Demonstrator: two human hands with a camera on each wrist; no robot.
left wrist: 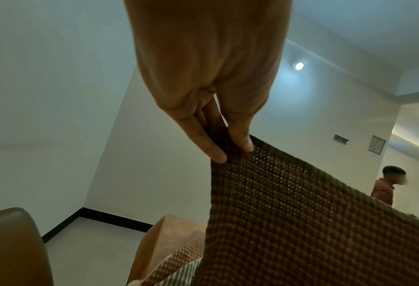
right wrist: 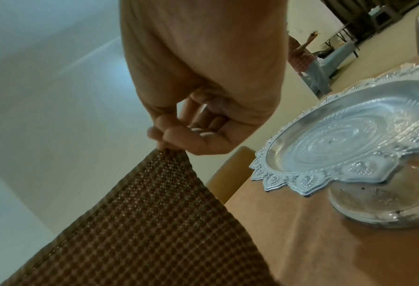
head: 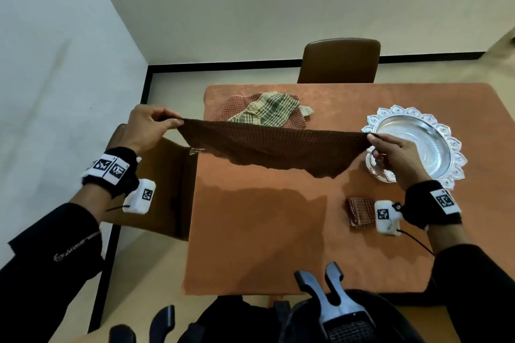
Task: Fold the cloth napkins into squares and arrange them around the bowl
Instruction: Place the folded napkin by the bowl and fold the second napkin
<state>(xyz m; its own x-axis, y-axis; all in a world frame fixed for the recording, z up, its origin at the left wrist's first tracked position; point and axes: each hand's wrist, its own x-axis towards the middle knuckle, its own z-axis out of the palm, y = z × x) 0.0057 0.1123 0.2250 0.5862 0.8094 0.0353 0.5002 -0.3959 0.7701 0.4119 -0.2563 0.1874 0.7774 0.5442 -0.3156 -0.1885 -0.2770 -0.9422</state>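
Above the orange tabletop (head: 278, 231), your left hand (head: 145, 131) and right hand (head: 395, 156) each pinch a corner of the brown checked napkin (head: 273, 147), stretched between them; the silver bowl (head: 418, 142) stands beside.

A table (head: 278, 245) covered in an orange-brown cloth is seen in the centre of the head view. A silver bowl (head: 418, 131) with a scalloped rim is stood on its foot at the right of the frame. A folded napkin (head: 359, 211) is laid just below the bowl. A pile (head: 264, 111) of unfolded checked napkins is laid at the far edge, upper centre.
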